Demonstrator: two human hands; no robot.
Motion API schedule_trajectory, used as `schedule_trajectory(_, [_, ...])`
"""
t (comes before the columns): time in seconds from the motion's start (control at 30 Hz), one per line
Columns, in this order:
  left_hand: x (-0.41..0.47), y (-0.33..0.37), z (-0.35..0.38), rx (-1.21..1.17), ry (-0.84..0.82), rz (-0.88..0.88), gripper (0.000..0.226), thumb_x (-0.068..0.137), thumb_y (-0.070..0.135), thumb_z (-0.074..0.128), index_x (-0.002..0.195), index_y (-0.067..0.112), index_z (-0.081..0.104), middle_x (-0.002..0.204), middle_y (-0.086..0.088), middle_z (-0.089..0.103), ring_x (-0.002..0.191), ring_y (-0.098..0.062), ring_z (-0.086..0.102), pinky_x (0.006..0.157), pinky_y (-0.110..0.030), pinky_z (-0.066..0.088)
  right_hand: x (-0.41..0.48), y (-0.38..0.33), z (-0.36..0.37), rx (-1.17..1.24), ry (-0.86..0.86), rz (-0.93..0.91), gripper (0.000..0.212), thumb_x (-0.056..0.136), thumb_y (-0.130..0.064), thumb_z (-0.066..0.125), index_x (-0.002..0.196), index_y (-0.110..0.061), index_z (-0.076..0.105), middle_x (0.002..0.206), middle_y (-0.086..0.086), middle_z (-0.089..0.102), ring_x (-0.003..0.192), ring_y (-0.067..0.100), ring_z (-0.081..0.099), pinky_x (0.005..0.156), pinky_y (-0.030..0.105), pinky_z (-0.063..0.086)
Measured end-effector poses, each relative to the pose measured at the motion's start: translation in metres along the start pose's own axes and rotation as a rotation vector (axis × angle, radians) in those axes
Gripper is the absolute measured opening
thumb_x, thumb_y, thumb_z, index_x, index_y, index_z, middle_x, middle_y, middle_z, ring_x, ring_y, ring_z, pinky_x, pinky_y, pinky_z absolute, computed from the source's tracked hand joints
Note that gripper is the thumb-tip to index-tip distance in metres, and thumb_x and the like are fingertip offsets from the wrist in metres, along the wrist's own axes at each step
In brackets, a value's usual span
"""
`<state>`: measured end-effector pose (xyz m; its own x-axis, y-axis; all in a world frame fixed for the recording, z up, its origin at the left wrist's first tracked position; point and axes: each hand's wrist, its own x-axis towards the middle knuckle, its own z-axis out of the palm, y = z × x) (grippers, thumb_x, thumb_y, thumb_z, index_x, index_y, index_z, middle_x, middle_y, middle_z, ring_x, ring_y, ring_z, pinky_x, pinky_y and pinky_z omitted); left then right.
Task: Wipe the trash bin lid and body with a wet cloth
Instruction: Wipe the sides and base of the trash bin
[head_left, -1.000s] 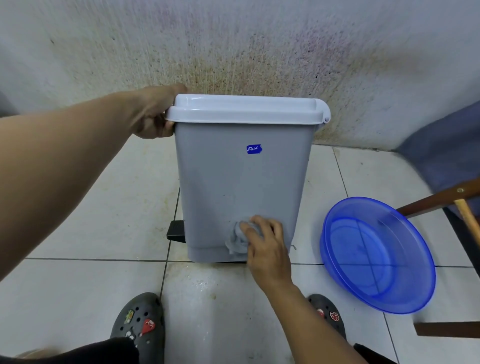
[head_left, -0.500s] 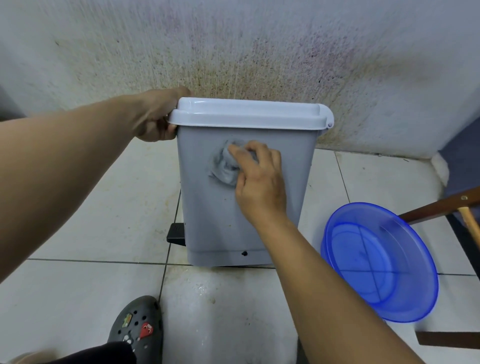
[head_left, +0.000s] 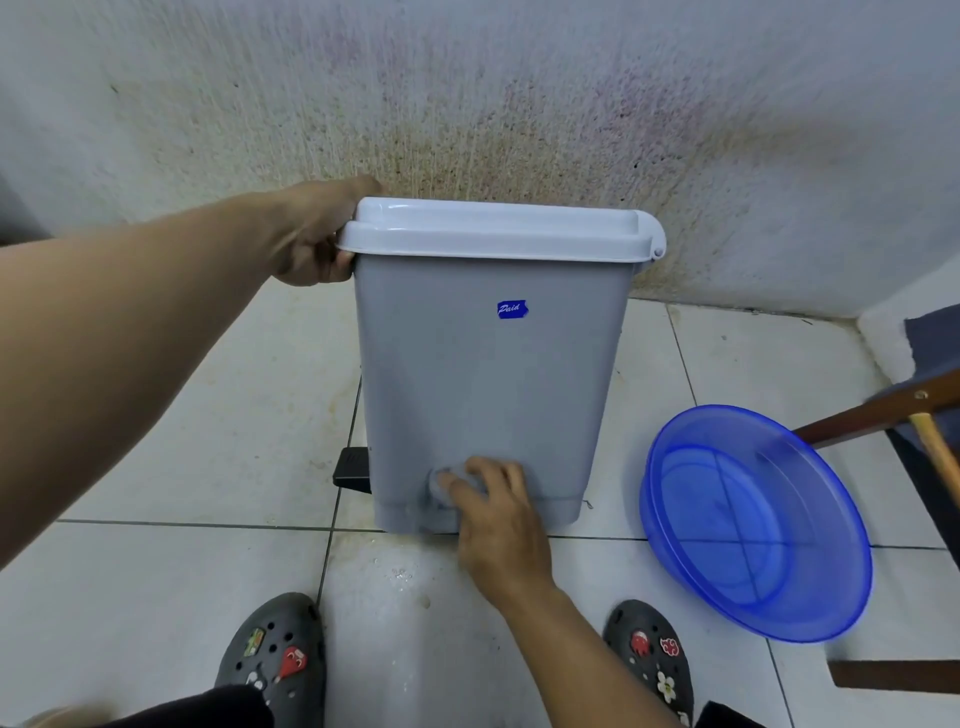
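A grey trash bin (head_left: 483, 395) with a closed white lid (head_left: 498, 228) stands on the tiled floor against a stained wall. A small blue sticker (head_left: 512, 309) sits high on the side facing me. My left hand (head_left: 317, 239) grips the bin's upper left corner under the lid edge. My right hand (head_left: 498, 519) presses a crumpled grey cloth (head_left: 447, 486) against the bottom of the facing side, near the base. Most of the cloth is hidden under my fingers.
A blue plastic basin (head_left: 753, 525) lies tilted on the floor right of the bin. Brown wooden furniture legs (head_left: 883, 410) reach in from the right. The bin's black pedal (head_left: 353, 470) sticks out at lower left. My two clogs (head_left: 275, 660) stand at the bottom.
My right hand has slid the cloth from the upper part of the bin's side down to its base, uncovering the blue sticker. The left hand has kept its hold.
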<state>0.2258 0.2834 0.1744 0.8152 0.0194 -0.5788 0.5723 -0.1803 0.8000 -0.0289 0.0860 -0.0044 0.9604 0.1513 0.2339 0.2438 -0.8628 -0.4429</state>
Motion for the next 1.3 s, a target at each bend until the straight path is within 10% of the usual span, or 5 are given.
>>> schedule_trajectory(0.27, [-0.001, 0.001, 0.000, 0.014, 0.000, -0.014, 0.026, 0.090, 0.047, 0.066, 0.078, 0.027, 0.056, 0.061, 0.008, 0.051, 0.047, -0.008, 0.044, 0.034, -0.015, 0.033, 0.107, 0.009, -0.067, 0.139, 0.626, 0.324, 0.043, 0.090, -0.009, 0.065, 0.132, -0.018, 0.062, 0.116, 0.007, 0.053, 0.099, 0.027, 0.058, 0.073, 0.030, 0.052])
schedule_trajectory(0.6, [0.003, -0.001, 0.001, -0.003, 0.019, -0.023, 0.027, 0.093, 0.047, 0.064, 0.079, 0.025, 0.058, 0.056, 0.007, 0.053, 0.053, -0.010, 0.046, 0.035, -0.013, 0.034, 0.143, -0.090, -0.034, -0.083, 0.353, -0.042, 0.053, 0.082, -0.009, 0.070, 0.130, -0.028, 0.060, 0.114, 0.008, 0.052, 0.093, 0.029, 0.050, 0.052, 0.031, 0.038])
schedule_trajectory(1.07, [0.003, -0.003, -0.003, -0.007, 0.011, 0.000, 0.018, 0.089, 0.042, 0.066, 0.082, 0.028, 0.058, 0.061, 0.008, 0.050, 0.052, -0.009, 0.043, 0.036, -0.014, 0.032, 0.122, 0.052, -0.095, 0.127, 0.749, 0.515, 0.043, 0.093, -0.019, 0.062, 0.135, -0.027, 0.059, 0.114, 0.007, 0.053, 0.086, 0.023, 0.057, 0.067, 0.040, 0.054])
schedule_trajectory(1.3, [0.010, -0.003, -0.001, -0.023, 0.030, 0.010, 0.023, 0.092, 0.044, 0.067, 0.081, 0.027, 0.057, 0.061, 0.008, 0.049, 0.048, -0.008, 0.045, 0.035, -0.013, 0.033, 0.109, -0.046, -0.035, 0.057, 0.478, 0.210, 0.051, 0.085, -0.012, 0.064, 0.132, -0.030, 0.060, 0.108, 0.006, 0.055, 0.087, 0.029, 0.056, 0.063, 0.037, 0.051])
